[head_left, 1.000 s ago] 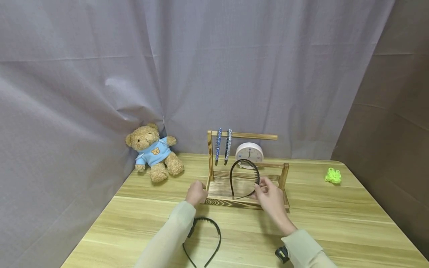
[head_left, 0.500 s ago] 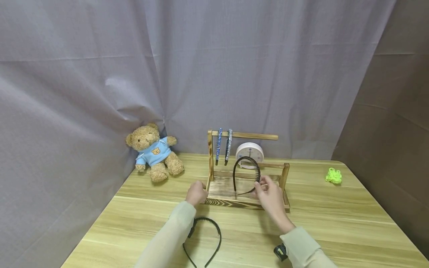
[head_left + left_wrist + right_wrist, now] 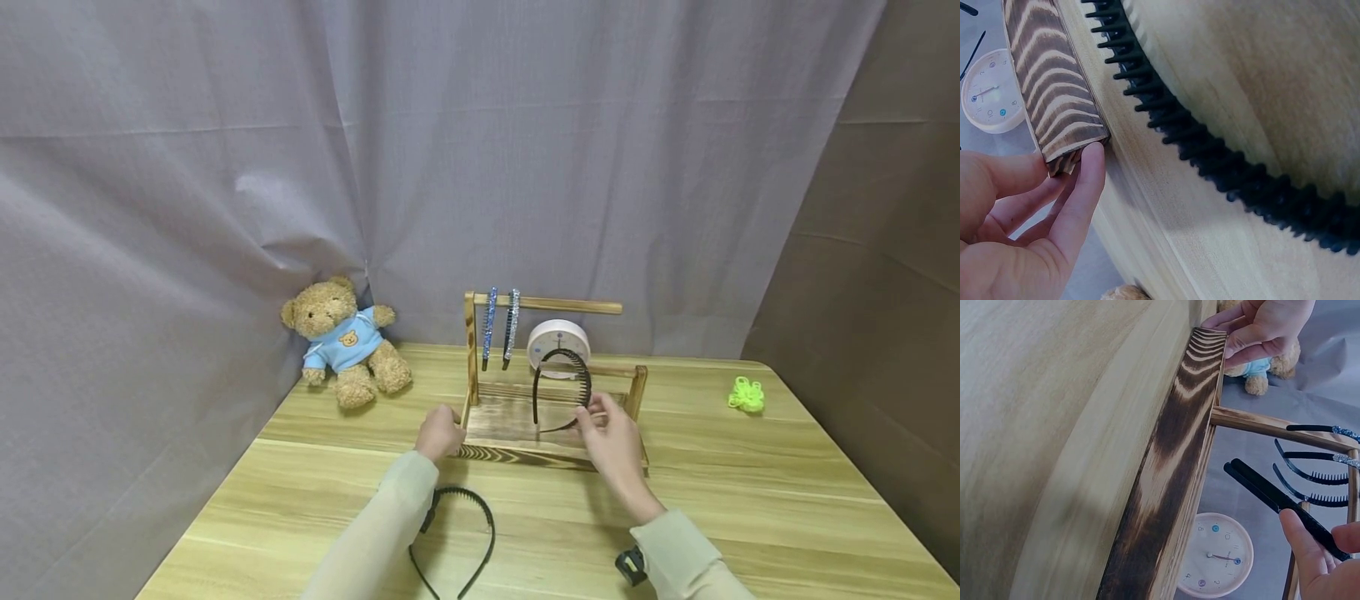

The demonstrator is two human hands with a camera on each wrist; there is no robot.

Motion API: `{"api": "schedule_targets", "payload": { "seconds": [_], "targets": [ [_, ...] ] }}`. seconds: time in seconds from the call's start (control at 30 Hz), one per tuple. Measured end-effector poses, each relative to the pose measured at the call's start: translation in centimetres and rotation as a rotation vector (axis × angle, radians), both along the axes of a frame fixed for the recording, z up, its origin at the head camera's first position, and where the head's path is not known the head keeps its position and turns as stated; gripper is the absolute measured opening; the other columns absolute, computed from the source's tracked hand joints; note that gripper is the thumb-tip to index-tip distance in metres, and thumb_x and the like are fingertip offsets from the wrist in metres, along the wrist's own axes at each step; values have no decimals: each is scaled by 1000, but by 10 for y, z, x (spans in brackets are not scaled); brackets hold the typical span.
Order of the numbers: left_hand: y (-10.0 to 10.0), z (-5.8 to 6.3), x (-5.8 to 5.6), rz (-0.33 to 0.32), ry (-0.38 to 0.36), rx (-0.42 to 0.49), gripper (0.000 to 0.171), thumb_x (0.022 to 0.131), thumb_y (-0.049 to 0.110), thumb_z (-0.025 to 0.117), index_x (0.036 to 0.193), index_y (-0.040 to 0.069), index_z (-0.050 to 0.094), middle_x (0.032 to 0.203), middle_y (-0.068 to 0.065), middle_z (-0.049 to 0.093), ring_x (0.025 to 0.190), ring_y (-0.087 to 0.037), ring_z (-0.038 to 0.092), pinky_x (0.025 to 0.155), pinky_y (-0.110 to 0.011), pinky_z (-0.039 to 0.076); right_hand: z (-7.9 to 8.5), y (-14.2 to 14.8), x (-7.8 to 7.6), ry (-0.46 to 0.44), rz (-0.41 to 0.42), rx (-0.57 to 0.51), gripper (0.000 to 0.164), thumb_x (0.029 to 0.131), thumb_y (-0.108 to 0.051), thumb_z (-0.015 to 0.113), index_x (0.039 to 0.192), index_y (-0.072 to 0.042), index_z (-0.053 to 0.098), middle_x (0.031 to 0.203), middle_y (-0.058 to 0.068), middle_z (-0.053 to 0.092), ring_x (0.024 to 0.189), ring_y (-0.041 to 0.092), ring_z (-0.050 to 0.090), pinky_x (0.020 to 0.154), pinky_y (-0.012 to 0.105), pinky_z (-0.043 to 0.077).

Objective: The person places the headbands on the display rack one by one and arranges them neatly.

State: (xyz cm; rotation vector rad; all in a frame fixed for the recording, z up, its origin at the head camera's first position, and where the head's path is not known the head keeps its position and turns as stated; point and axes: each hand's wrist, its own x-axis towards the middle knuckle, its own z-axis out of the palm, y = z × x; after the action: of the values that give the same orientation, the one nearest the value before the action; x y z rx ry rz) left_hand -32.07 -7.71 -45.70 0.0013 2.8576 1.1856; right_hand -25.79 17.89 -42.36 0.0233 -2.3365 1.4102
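Observation:
My right hand [image 3: 612, 442] pinches a black toothed headband [image 3: 586, 385] by its right side, between thumb and fingers. The band stands upright over the tray of a wooden rack [image 3: 510, 456]. In the right wrist view, the held headband [image 3: 1272, 497] appears edge-on between thumb and finger. My left hand [image 3: 440, 433] grips the rack's front left corner; the left wrist view shows thumb and fingertips at the end of its striped front board [image 3: 1057, 87]. On the rack's upper bar hang a blue glitter headband [image 3: 489, 329] and a silver glitter headband [image 3: 512, 329].
Another black headband [image 3: 492, 533] lies on the table near my left sleeve. A round white clock [image 3: 552, 337] stands behind the rack. A teddy bear [image 3: 345, 346] in a blue shirt sits at the left, and a neon-green tangled bundle [image 3: 746, 394] lies at the right.
The held headband has shifted right and slightly up above the tray, with my right hand moving a little to the right. My left hand has stayed at the rack's corner.

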Motion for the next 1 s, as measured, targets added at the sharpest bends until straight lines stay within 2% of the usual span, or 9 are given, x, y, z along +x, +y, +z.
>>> {"api": "schedule_targets", "payload": {
  "seconds": [0.27, 0.5, 0.73, 0.8, 0.93, 1.0],
  "targets": [
    [-1, 0, -1, 4, 15, -13, 31, 85, -1, 65, 115, -9, 64, 115, -25, 66, 65, -20, 65, 67, -32, 57, -1, 2, -1, 16, 7, -51, 25, 95, -6, 59, 118, 4, 59, 101, 21, 64, 82, 35, 71, 58, 19, 56],
    [-1, 0, 0, -1, 13, -8, 32, 85, -1, 64, 115, -10, 64, 115, -25, 66, 64, -19, 64, 66, -32, 56, -3, 4, -1, 30, -4, -63, 23, 95, -6, 60, 116, 4, 59, 100, 18, 63, 79, 28, 71, 61, 19, 57],
    [-1, 0, 3, -7, -3, 4, 32, 85, -2, 63, 116, -11, 62, 117, -26, 65, 62, -17, 63, 63, -31, 56, -4, 7, 0, 54, -15, -67, 21, 94, -4, 61, 113, 5, 60, 99, 21, 64, 81, 34, 71, 66, 30, 61],
    [-1, 0, 3, -5, -13, 7, 33, 86, -2, 63, 117, -11, 62, 118, -26, 65, 60, -16, 62, 62, -29, 56, -5, 8, 0, 55, -14, -64, 21, 94, -4, 61, 113, 5, 60, 99, 21, 64, 79, 30, 71, 67, 32, 61],
    [-1, 2, 3, -11, -10, 7, 33, 86, -2, 62, 118, -11, 62, 118, -26, 65, 60, -15, 61, 58, -27, 54, -7, 10, 1, 49, -38, -39, 23, 94, -6, 61, 114, 4, 60, 98, 18, 64, 72, 10, 67, 66, 30, 61],
    [-1, 3, 3, -8, -10, 11, 33, 86, -2, 62, 118, -11, 62, 118, -27, 65, 60, -16, 61, 57, -27, 54, -8, 11, 1, 53, -51, -21, 23, 94, -6, 62, 114, 4, 60, 98, 17, 64, 71, 7, 66, 64, 28, 60]
  ]
}}
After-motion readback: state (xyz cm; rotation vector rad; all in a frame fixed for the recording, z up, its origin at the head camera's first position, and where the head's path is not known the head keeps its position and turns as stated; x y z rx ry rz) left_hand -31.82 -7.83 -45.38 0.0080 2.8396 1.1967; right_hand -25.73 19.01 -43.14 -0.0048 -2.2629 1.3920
